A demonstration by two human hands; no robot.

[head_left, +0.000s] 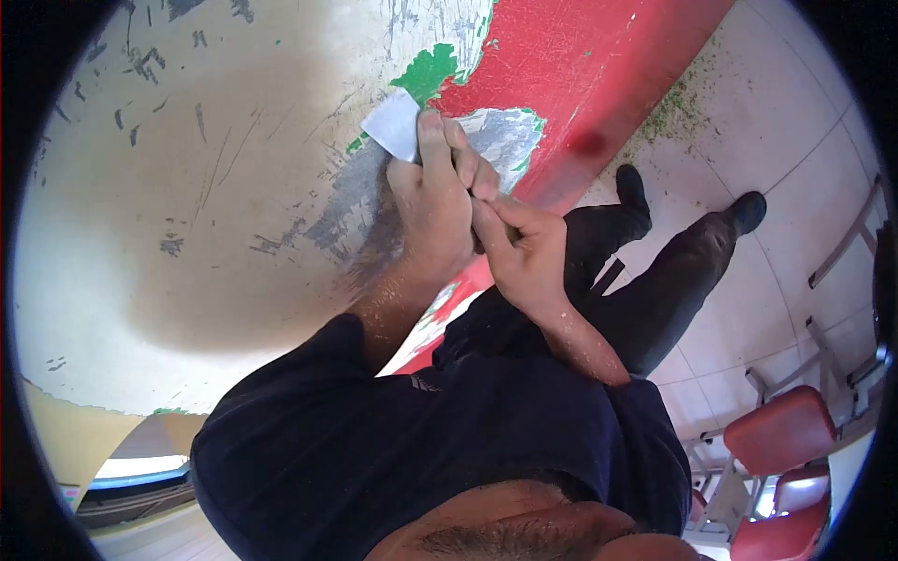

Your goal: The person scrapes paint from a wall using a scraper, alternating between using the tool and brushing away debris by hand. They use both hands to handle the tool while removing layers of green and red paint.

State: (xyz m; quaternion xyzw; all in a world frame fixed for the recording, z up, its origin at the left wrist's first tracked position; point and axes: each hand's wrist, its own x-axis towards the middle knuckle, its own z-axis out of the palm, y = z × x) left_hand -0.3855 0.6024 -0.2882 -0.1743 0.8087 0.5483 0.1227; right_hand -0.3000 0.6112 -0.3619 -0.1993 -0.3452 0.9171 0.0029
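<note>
A scraper with a flat, pale, square blade [392, 125] lies against a wall-like surface with peeling paint. My left hand [432, 201] is closed round it, one finger stretched along the blade's base. My right hand [526, 248] is closed just behind, its fingers touching my left hand. A dark bit, apparently the handle, shows between the two hands; the rest is hidden by fingers. Around the blade, green paint [428, 71] and a scraped grey patch [351, 201] show beside the off-white layer. Pale flecks cling to both forearms.
Red paint [575, 70] covers the surface's right part. Paint crumbs [675, 117] litter the tiled floor [739, 309] near my shoes [748, 211]. Red-seated chairs [781, 430] with metal frames stand at the lower right.
</note>
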